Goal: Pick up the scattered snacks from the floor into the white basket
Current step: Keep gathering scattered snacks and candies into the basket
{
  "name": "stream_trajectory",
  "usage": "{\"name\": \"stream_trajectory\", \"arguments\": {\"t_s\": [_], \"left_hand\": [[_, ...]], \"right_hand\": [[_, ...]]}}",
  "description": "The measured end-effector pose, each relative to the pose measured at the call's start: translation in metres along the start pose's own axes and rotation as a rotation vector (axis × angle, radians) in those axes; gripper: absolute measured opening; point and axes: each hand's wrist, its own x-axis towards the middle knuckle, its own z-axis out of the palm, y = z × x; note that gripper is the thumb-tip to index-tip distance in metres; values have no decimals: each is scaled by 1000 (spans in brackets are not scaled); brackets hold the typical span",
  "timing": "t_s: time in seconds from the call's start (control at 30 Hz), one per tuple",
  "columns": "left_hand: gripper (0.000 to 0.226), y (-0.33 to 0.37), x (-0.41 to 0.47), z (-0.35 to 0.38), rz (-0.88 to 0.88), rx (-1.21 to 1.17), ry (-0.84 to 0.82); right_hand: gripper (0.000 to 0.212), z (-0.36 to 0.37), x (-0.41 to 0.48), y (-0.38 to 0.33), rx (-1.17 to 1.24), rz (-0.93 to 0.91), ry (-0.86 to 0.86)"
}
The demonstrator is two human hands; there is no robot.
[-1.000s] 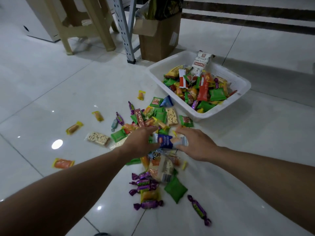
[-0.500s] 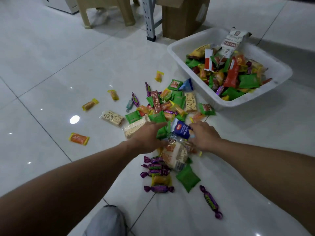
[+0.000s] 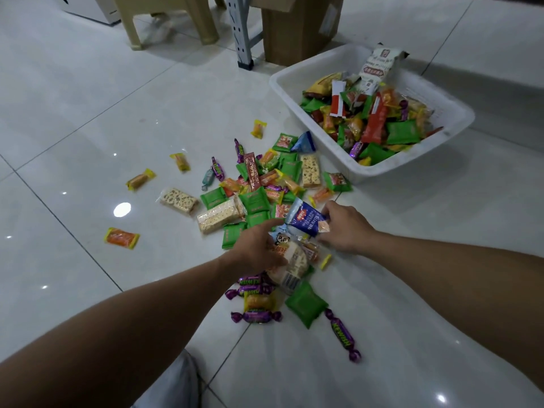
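Your right hand [image 3: 344, 228] pinches the blue packet [image 3: 304, 220]; left hand [image 3: 254, 248] curls over a pale packet [image 3: 294, 265]. White basket [image 3: 391, 172] at 1 o'clock, part-filled with snacks [image 3: 403, 132].

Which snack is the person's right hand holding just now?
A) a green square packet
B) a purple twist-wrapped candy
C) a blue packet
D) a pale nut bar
C: the right hand pinches one end of the blue packet between thumb and fingers.
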Motion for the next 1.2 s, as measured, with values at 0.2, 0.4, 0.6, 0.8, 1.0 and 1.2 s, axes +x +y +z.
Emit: {"name": "stream_trajectory", "arguments": {"t_s": [0.2,0.4,0.6,0.8,1.0,1.2], "left_hand": [[74,5,-2,3,-41,-246,19],[53,7,-3,-3,4,-421,83],[52,16,3,-27,12,-593,154],[53,45,10,-48,56,-754,244],[51,94,27,-66,118,-879,308],[59,138,58,-73,118,-975,296]], "right_hand": [[52,-17,-10,-4,147,-63,65],[46,-32,-17,-9,265,-110,135],[40,-55,-17,-11,313,-62,233],[38,-86,-16,-13,397,22,388],[35,-121,-11,-4,517,154,534],[30,-152,-8,15,554,244,622]]}}
